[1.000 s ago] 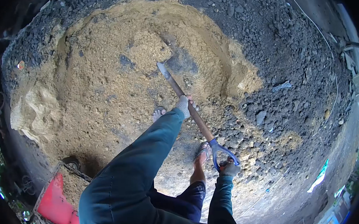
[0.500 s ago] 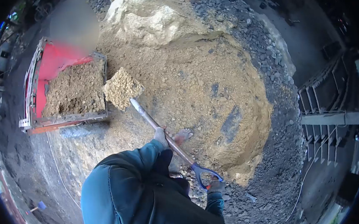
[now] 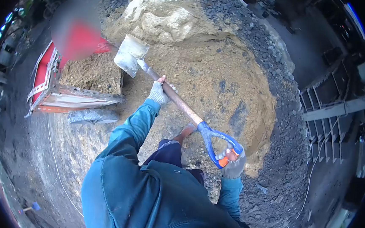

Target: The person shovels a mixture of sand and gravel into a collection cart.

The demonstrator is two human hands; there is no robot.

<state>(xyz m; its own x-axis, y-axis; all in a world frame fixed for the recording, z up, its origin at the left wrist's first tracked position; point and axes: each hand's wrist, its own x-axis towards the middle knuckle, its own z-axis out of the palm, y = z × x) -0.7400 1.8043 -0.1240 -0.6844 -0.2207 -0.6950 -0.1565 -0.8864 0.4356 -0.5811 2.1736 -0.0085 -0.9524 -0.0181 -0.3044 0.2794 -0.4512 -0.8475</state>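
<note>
A shovel (image 3: 185, 108) is held slantwise in front of me, its metal blade (image 3: 131, 54) bare at the upper left. My left hand (image 3: 159, 93), in a pale knit glove with fingertips showing, is closed round the shaft below the blade. At the blue and orange D-handle, my right hand (image 3: 234, 163), also gloved, is closed round the grip. Left of the blade stands a red-sided cart (image 3: 80, 100) with brown sandy soil (image 3: 93, 75) heaped in it. Beneath the shovel spreads a mound of sandy soil (image 3: 200, 70).
Dark gravel (image 3: 267, 61) borders the mound on the right. Paler sand (image 3: 159, 20) rises at the far end. A metal rack (image 3: 327, 125) lies at the right, a cart wheel (image 3: 93, 116) at the left. My bare foot (image 3: 188, 130) is under the shaft.
The shovel's blade was loaded with soil and now shows bare metal. Both hands and the shovel have risen toward the camera. The cart appears tilted differently.
</note>
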